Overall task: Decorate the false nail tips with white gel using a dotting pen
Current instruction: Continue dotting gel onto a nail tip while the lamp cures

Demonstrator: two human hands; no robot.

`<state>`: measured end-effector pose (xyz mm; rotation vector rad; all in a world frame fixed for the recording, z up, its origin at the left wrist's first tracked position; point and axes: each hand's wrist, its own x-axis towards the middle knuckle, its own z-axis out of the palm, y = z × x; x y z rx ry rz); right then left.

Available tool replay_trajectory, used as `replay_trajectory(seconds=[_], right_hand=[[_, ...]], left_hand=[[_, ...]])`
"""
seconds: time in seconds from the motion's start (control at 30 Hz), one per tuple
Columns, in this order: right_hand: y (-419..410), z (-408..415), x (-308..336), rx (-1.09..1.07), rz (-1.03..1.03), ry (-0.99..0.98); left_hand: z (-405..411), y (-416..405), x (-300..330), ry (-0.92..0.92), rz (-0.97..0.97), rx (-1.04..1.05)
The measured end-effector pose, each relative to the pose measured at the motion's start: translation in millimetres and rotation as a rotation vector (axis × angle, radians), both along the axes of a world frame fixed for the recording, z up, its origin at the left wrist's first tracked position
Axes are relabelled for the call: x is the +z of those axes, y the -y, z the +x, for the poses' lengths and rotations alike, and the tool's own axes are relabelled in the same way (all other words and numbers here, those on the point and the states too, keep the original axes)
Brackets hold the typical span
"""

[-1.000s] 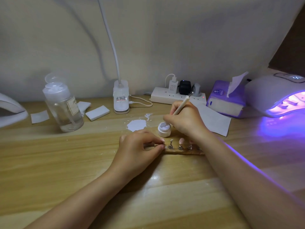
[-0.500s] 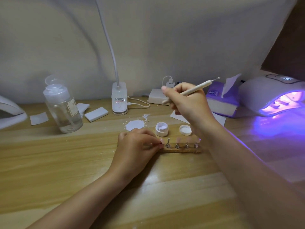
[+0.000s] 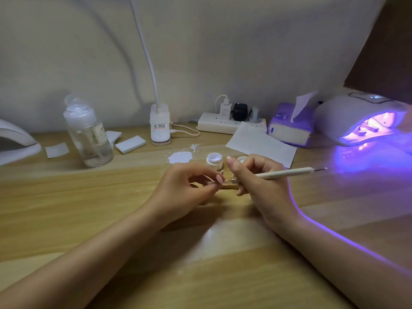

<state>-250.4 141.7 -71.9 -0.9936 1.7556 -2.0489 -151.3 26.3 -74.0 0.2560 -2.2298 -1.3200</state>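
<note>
**Pen at the tip, dotting step under way**

Right hand (image 3: 258,175) grips the pen (image 3: 287,173) in a writing hold, shaft running out to the right, working end aimed left at a nail tip (image 3: 233,180) on the wooden stand (image 3: 229,186). The end looks to be on or just above the tip; too small to confirm contact. Left hand (image 3: 189,184) has thumb and forefinger pinched at the stand's left end, apparently on a tip or its peg; can't tell which. Most of the stand is hidden by both hands.

Gel jar (image 3: 214,161) sits open just behind the stand, its lid (image 3: 242,159) partly behind the right hand.

My read: placing white gel on a tip. Next move needs light, steady pressure, left hand keeping the stand still, then a re-dip in the jar. Risk: a smear if the pen drags.

Surface: wooden table (image 3: 111,219), white spill (image 3: 180,157) just left of the jar. Back row: clear bottle (image 3: 89,134), lamp base (image 3: 160,124), power strip (image 3: 223,126), tissue box (image 3: 289,128), lit UV lamp (image 3: 365,121) throwing violet light across the right side. Paper sheet (image 3: 260,146) behind the right hand. Plain wall behind.
</note>
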Motion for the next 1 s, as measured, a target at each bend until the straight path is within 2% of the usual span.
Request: replay_trajectory(seconds=[0.17, 0.3, 0.5, 0.67, 1.0], right_hand=[[0.0, -2.1, -7.7, 0.008, -0.097, -0.012], [2.0, -2.0, -11.3, 0.078, -0.086, -0.016], [3.6, 1.8, -10.5, 0.065, -0.087, 0.034], [7.5, -2.6, -16.9, 0.001, -0.030, -0.022], [10.0, -5.2, -20.0, 0.046, -0.006, -0.049]], left_hand=[[2.3, -5.5, -7.6, 0.033, -0.047, -0.018], [0.7, -5.5, -12.7, 0.026, -0.103, -0.038], [0.8, -2.4, -17.3, 0.026, -0.152, -0.073], [-0.1, -3.0, -18.7, 0.036, -0.179, -0.079], [-1.2, -1.5, -20.8, 0.032, -0.212, -0.061]])
